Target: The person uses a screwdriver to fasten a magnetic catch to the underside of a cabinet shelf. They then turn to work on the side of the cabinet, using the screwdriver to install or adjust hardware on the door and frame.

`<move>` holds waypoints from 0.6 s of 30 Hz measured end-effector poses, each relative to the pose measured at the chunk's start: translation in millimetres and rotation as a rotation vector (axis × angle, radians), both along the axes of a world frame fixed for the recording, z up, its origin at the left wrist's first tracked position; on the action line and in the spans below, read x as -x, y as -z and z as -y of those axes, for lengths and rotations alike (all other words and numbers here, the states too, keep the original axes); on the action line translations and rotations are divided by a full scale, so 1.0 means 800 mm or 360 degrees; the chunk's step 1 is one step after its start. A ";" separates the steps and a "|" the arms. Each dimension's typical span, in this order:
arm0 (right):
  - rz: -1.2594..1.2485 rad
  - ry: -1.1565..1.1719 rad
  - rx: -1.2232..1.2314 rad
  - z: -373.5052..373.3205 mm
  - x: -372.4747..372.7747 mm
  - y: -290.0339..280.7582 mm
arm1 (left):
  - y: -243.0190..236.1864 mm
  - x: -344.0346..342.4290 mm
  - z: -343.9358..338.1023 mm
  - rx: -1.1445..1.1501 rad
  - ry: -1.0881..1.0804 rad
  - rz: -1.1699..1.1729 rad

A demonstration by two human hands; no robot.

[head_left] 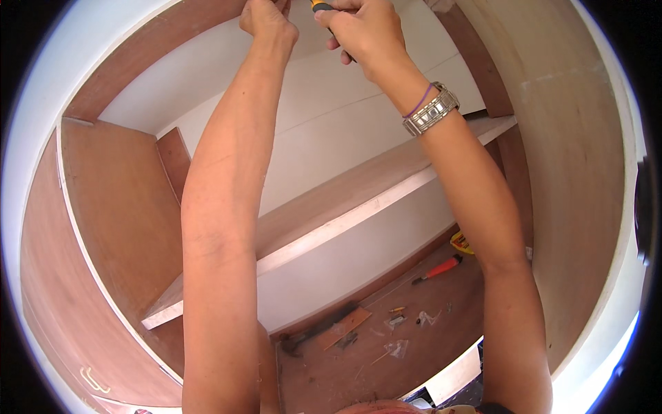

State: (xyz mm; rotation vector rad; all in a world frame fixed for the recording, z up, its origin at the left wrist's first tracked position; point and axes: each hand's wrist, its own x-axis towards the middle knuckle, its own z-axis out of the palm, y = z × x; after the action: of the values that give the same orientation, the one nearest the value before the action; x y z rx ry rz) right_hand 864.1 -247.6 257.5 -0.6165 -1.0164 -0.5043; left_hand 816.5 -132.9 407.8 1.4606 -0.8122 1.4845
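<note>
Both my arms reach up to the top of a wooden cabinet. My right hand [364, 29] is closed around a tool with a yellow and black handle [321, 6]; the tool's tip is cut off by the picture's top edge. My left hand [267, 19] is closed just to its left, fingers against the cabinet's upper part; what it pinches is hidden. A metal watch and a purple band [430, 109] sit on my right wrist.
A wooden shelf [331, 221] with a white front edge crosses below my arms. On the cabinet floor lie a red-handled screwdriver [438, 270], a hammer [312, 334], a yellow tool [460, 242] and small plastic bags of fittings [397, 347]. Plywood side walls stand left and right.
</note>
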 end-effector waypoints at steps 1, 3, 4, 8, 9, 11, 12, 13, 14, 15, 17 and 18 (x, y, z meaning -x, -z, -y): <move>0.0074 -0.0138 -0.0012 0.003 0.000 0.001 | 0.000 -0.001 -0.001 0.0001 -0.0005 -0.0009; 0.0142 -0.0279 -0.0024 0.006 -0.001 0.005 | -0.001 -0.003 -0.003 0.0035 -0.0056 -0.0012; 0.0175 -0.0173 -0.0035 0.005 -0.002 0.006 | -0.002 -0.004 -0.005 0.0034 -0.0058 -0.0014; 0.0132 -0.0057 0.0041 -0.005 -0.012 0.017 | -0.008 -0.001 -0.014 -0.0057 -0.0005 -0.0041; 0.0130 -0.0050 0.0042 -0.010 -0.014 0.018 | -0.010 0.002 -0.016 -0.0087 0.0002 -0.0045; 0.0107 0.0228 -0.0163 -0.021 -0.018 0.021 | -0.014 0.018 -0.022 -0.0121 0.0437 -0.0431; 0.0107 0.0228 -0.0166 -0.024 -0.022 0.023 | -0.014 0.016 -0.022 -0.0150 0.0662 -0.0621; 0.0091 0.0163 -0.0070 -0.028 -0.026 0.025 | -0.015 0.017 -0.023 -0.0158 0.0867 -0.0821; 0.0074 0.0099 0.0026 -0.031 -0.030 0.027 | -0.011 0.005 -0.023 -0.0112 0.0458 -0.0408; 0.0074 0.0098 0.0024 -0.034 -0.033 0.027 | -0.010 -0.001 -0.023 -0.0065 0.0049 0.0006; 0.0067 0.0071 -0.0020 -0.041 -0.037 0.027 | -0.007 -0.009 -0.021 -0.0064 0.0041 0.0025; 0.0067 0.0069 -0.0018 -0.045 -0.037 0.027 | -0.005 -0.011 -0.020 -0.0062 0.0035 0.0045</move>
State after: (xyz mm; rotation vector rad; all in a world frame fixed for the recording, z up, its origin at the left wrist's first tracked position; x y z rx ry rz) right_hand 893.8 -211.5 236.1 -0.6209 -1.0411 -0.5628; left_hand 825.0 -117.0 412.1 1.4577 -0.8762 1.4832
